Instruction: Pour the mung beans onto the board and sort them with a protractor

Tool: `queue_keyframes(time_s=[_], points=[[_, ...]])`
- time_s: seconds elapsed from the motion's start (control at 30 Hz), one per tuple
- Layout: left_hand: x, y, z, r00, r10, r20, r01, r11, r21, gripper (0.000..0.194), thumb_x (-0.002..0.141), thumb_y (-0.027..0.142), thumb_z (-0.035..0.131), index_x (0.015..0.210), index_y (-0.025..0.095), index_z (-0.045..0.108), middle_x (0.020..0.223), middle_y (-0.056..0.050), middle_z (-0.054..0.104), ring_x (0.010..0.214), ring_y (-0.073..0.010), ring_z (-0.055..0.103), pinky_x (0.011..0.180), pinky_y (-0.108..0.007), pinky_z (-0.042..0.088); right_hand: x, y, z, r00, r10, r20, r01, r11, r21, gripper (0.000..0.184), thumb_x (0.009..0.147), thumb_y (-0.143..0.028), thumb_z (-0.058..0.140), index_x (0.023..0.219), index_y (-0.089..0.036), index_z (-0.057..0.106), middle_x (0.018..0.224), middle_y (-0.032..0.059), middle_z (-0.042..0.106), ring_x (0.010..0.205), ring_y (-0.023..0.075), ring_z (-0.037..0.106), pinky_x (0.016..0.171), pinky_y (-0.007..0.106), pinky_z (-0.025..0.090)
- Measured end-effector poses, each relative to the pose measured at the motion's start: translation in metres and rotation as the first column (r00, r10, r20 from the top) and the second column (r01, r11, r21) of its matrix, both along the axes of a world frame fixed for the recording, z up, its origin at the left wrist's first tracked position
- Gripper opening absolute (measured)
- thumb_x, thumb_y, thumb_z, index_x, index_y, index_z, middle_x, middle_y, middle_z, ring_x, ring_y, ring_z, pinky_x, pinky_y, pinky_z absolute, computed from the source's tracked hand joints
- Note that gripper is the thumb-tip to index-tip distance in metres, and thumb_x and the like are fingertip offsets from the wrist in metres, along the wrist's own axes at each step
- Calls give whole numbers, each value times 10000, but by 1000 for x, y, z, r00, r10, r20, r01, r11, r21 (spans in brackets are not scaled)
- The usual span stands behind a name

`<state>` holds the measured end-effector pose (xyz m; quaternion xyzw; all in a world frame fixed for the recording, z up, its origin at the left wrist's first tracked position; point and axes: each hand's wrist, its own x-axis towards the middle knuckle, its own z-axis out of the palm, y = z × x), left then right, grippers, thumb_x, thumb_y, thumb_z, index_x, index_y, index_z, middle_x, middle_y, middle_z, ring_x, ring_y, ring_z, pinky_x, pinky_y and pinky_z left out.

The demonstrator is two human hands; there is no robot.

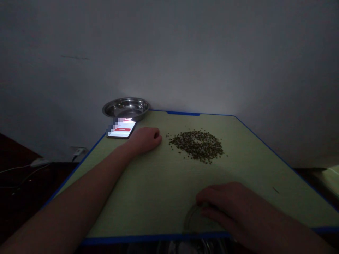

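My left hand rests on the table in a loose fist, between a lit phone and a heap of small dark beans or seeds. A dark gap shows between its curled finger and thumb, with nothing seen in it. Near the front edge, my right hand pinches the rim of a clear round container. Dim light and the hand itself hide much of this container, so its exact kind and contents are unclear. The heap is spread out, with single pieces scattered around it.
Behind the phone, a shiny metal basin stands at the table's back left corner, near the wall. The pale table has a blue edge. A thin dark sliver lies at the right. Cables and a plug are beyond the left side.
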<state>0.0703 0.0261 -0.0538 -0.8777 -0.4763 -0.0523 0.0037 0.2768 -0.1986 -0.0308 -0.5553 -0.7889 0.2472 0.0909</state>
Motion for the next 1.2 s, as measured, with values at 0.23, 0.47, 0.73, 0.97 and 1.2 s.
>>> queue_keyframes(time_s=[0.23, 0.47, 0.73, 0.97, 1.2], points=[[-1, 1, 0, 1000, -9, -4, 9, 1000, 8, 318, 858, 407, 386, 770, 198, 609, 763, -60, 656, 663, -176, 554, 592, -304, 344, 24, -9, -1, 999, -35, 23, 33, 995, 94, 192, 926, -293, 525, 1020, -291, 693, 956, 28, 745, 792, 204, 681, 667, 295, 484], [-2, 3, -1, 1000, -11, -6, 11, 1000, -5, 315, 858, 409, 388, 758, 204, 606, 768, -64, 667, 654, -185, 565, 586, -308, 351, 38, -4, -3, 981, -191, 32, 184, 971, 151, 191, 942, -281, 491, 972, -263, 678, 928, 30, 741, 804, 205, 681, 689, 309, 478], [-3, 3, 0, 1000, -1, 6, 1, 1000, -16, 303, 850, 415, 391, 737, 204, 578, 735, -54, 650, 626, -171, 551, 569, -297, 342, -14, -3, -3, 996, -87, -5, 88, 993, 85, 103, 861, -199, 589, 853, -245, 681, 810, 3, 737, 726, 193, 681, 631, 287, 419], [-3, 3, 1, 1000, -6, 11, 7, 1000, -12, 307, 851, 415, 388, 730, 206, 578, 743, -61, 660, 637, -177, 561, 574, -302, 347, -11, -5, -4, 998, -63, 9, 62, 995, 75, 111, 843, -202, 614, 899, -251, 697, 822, 1, 744, 739, 199, 689, 621, 288, 408], [-5, 4, -1, 999, -14, 47, 15, 1000, -18, 310, 851, 412, 381, 694, 211, 559, 713, -57, 637, 623, -189, 553, 564, -314, 332, -10, -2, -2, 997, 14, 79, -19, 998, 65, 90, 791, -208, 685, 875, -231, 705, 818, -1, 752, 703, 188, 693, 534, 269, 350]])
